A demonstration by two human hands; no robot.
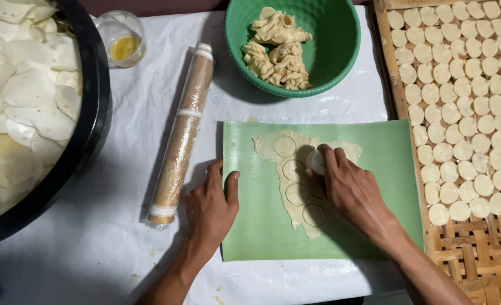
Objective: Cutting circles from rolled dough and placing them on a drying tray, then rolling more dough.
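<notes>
Dough sheet [295, 169] looks soft, tears easy: right hand [349, 189] grips round cutter [316, 161] on it, left hand [209, 206] flat, open, pinning green mat [386, 186] at its left edge.

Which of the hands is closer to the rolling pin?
Left. The left hand rests on the green mat's left edge, just right of the rolling pin. The right hand is farther right, over the dough sheet.
</notes>
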